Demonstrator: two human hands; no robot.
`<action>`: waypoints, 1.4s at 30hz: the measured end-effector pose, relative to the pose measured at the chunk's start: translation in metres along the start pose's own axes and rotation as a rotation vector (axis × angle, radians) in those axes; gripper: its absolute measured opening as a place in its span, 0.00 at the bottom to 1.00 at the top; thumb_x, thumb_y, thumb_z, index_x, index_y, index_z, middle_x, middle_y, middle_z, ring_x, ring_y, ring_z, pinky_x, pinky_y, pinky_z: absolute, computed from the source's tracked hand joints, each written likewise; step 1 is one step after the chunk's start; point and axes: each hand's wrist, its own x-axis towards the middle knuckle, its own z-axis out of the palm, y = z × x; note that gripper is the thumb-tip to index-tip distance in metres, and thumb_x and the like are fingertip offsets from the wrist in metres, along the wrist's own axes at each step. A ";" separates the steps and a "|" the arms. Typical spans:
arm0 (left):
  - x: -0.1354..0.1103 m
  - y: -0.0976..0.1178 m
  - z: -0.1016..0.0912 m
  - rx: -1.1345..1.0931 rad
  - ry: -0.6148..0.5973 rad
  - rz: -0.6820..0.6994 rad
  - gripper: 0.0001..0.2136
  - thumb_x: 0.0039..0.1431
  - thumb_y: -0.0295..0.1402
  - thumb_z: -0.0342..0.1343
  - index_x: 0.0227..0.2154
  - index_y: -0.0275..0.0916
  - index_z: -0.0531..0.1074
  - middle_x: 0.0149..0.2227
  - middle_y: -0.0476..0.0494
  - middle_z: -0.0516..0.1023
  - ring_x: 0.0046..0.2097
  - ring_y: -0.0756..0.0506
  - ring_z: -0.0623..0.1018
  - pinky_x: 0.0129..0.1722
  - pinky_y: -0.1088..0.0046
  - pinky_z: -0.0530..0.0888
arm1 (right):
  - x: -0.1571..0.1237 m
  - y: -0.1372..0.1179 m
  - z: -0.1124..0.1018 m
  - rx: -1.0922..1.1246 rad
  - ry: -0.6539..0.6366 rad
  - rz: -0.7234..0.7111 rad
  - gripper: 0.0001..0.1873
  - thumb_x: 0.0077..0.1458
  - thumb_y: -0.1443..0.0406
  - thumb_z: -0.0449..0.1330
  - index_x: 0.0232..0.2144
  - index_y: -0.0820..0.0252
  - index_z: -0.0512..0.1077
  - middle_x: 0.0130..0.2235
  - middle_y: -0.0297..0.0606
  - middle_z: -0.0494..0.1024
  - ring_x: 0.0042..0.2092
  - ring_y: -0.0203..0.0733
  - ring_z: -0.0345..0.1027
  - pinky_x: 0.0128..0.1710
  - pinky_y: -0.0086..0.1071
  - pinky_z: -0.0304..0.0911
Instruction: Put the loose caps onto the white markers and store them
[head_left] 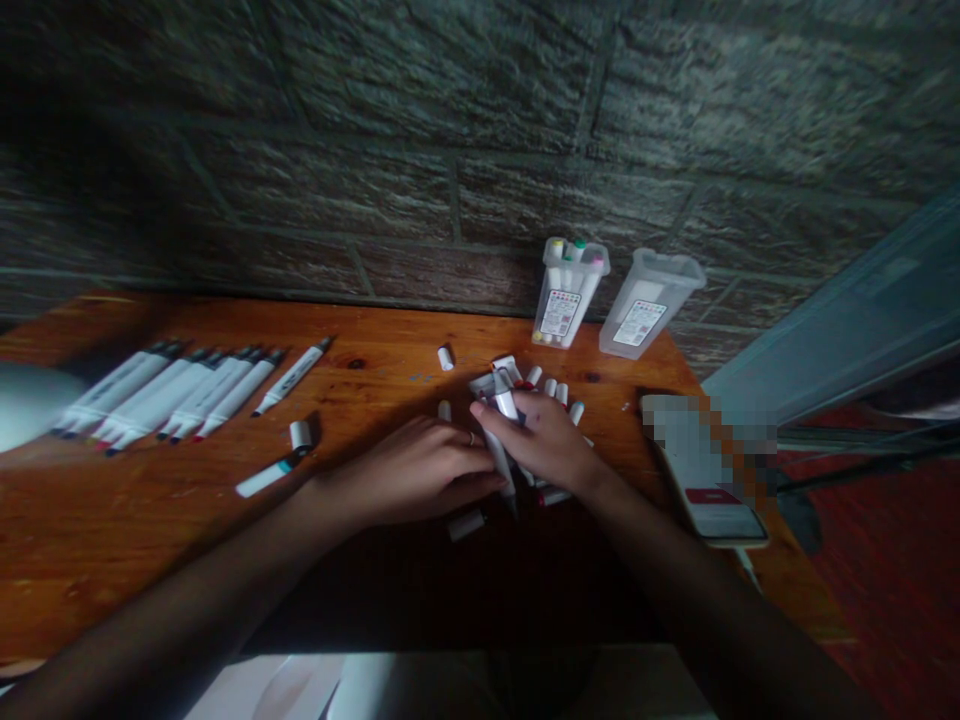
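Observation:
My right hand (553, 437) is closed around a white marker (505, 398), its thumb pressed along the barrel. Close beside it, my left hand (431, 465) has its fingers bent and its fingertips at another white marker barrel (498, 458) under the right thumb. Part of that barrel is hidden by the hands. Behind and below the right hand lies a loose pile of white markers (561, 394) with coloured ends, partly covered. A loose white cap (445, 358) lies beyond the hands, and another white piece (466, 525) is in shadow just in front of them.
On the left, several uncapped markers (191, 395) lie in a row, with a single marker (292, 376) beside them. A teal-banded cap (264, 478) and a white cap (300, 436) lie nearer. Two clear plastic cases (571, 295) (651, 305) stand by the wall; a phone (705, 470) lies right.

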 end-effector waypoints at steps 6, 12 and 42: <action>0.000 0.003 -0.001 -0.044 -0.018 -0.031 0.08 0.67 0.35 0.53 0.42 0.46 0.78 0.42 0.52 0.83 0.41 0.46 0.81 0.40 0.70 0.71 | 0.001 0.003 0.000 -0.005 0.003 -0.022 0.22 0.59 0.52 0.56 0.20 0.59 0.65 0.22 0.30 0.68 0.26 0.33 0.62 0.26 0.28 0.54; -0.002 0.008 -0.003 -0.039 -0.028 -0.056 0.11 0.67 0.36 0.52 0.46 0.47 0.77 0.47 0.50 0.82 0.46 0.44 0.81 0.46 0.69 0.73 | 0.000 0.001 0.001 -0.172 0.016 -0.113 0.22 0.60 0.55 0.56 0.19 0.60 0.64 0.21 0.31 0.68 0.25 0.33 0.61 0.27 0.29 0.51; 0.011 0.010 -0.011 -0.527 0.189 -0.217 0.11 0.67 0.36 0.52 0.39 0.36 0.76 0.29 0.50 0.77 0.29 0.52 0.74 0.31 0.80 0.69 | 0.009 0.001 -0.014 0.413 0.048 0.136 0.19 0.56 0.50 0.58 0.30 0.60 0.77 0.25 0.31 0.74 0.25 0.33 0.65 0.25 0.26 0.58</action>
